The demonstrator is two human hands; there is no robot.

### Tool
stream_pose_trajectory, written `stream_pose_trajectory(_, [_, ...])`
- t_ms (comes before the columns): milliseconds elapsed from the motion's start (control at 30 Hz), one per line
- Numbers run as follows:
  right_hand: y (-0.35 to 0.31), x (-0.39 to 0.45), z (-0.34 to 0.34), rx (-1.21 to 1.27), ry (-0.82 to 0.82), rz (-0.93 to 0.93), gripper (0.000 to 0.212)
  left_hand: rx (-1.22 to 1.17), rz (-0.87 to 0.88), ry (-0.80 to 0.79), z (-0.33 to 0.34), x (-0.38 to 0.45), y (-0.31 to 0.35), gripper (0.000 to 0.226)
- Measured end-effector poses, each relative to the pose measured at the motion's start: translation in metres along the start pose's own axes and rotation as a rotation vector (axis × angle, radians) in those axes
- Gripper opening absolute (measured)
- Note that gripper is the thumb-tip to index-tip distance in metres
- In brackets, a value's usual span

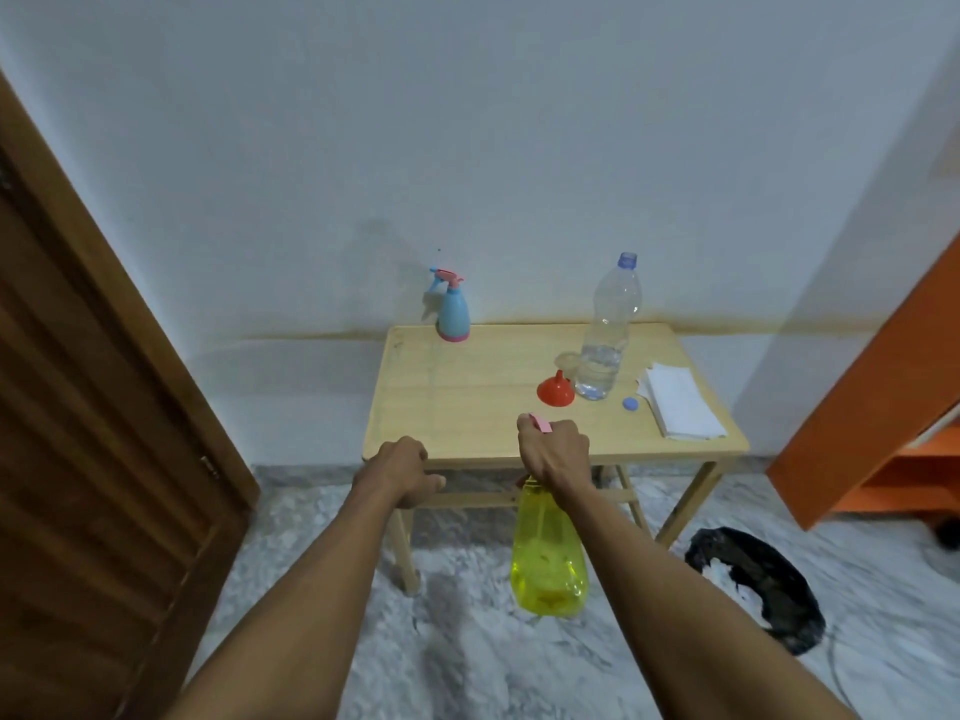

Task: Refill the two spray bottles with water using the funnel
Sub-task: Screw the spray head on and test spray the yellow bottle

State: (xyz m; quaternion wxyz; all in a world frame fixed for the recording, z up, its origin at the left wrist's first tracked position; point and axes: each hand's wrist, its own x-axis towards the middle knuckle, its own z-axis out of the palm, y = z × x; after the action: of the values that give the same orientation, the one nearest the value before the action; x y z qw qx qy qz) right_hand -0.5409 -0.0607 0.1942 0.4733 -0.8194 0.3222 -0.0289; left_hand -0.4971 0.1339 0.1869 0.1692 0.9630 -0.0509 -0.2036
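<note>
A person's two bare arms reach forward toward a small wooden worktop (441,407) set against a pale wall. The right hand (555,449) grips the pink spray head of a yellow spray bottle (548,558), fingers curled round it; the translucent bottle hangs below the hand, in front of the worktop's near edge and above the marble floor. The left hand (408,472) hovers beside it at the worktop's near edge, fingers loosely curled and holding nothing.

Beyond the left hand, at the far edge of the worktop, a blue spray bottle (453,314) with a pink trigger stands upright. Just beyond the right hand, an orange funnel (556,391) sits mouth down. Touching or just beside the funnel, farther to the right, stands an uncapped clear water bottle (608,335), partly filled. Its blue cap (630,404) lies near the bottle's base, and a stack of white napkins (680,407) lies further right. On the floor right of the right arm sits a black bin bag (758,584).
</note>
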Motion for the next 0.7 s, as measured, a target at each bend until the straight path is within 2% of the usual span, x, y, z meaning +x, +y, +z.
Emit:
stream_pose_trajectory(133, [-0.002,0.005,-0.003,-0.039,0.007,0.03,0.043,-0.039,0.008,0.01,0.002,0.008,0.0,0.062])
stream_pose_trajectory(300, [-0.002,0.013,0.0,-0.041,-0.004,0.03,0.05,-0.096,-0.014,0.028,0.005,0.018,-0.001,0.063])
stream_pose_trajectory(500, [-0.007,0.023,0.003,-0.064,-0.035,0.009,0.044,-0.123,-0.023,0.071,0.002,0.029,-0.006,0.062])
stream_pose_trajectory(700, [-0.004,0.044,0.031,-0.04,-0.105,-0.041,0.053,-0.14,-0.072,0.097,-0.004,0.035,-0.022,0.066])
